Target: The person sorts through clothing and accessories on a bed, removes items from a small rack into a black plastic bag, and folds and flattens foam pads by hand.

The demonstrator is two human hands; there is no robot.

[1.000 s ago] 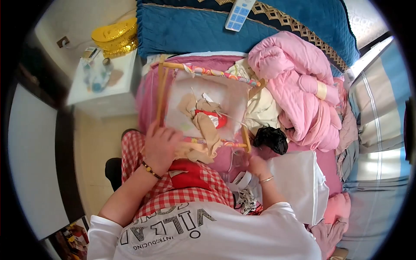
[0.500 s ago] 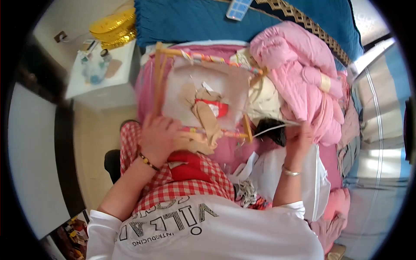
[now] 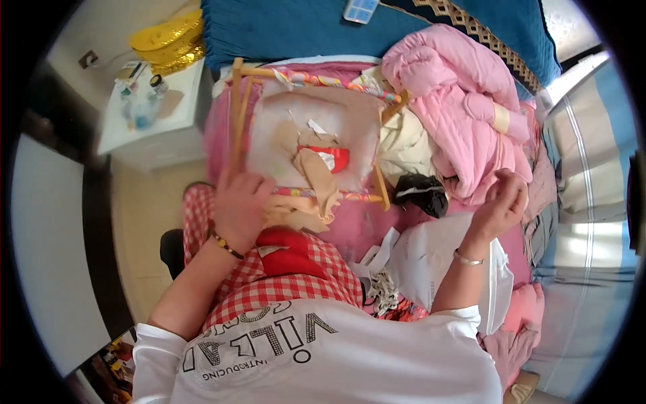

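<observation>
Judged mid-work: cloth (image 3: 269, 121) is already spanned across the wooden frame (image 3: 381, 187), and both long rails (image 3: 323, 79) are covered in patterned fabric; beige pieces (image 3: 316, 174) and a red piece (image 3: 342, 159) are laid on the cloth, not tidied, and whether they are fastened cannot be told. Frame is set on the bed in front of the lap. Left hand (image 3: 240, 212) is placed at the frame's near-left corner, blurred, grip cannot be told. Right hand (image 3: 501, 205) is raised off to the right, fingers curled and pressed together; no pinched item can be made out. Counted: one frame, two covered rails, one red piece, one black bag (image 3: 424, 195), one pink quilt (image 3: 457, 60), one power strip (image 3: 361, 9); beige pieces overlap, exact number unclear.
</observation>
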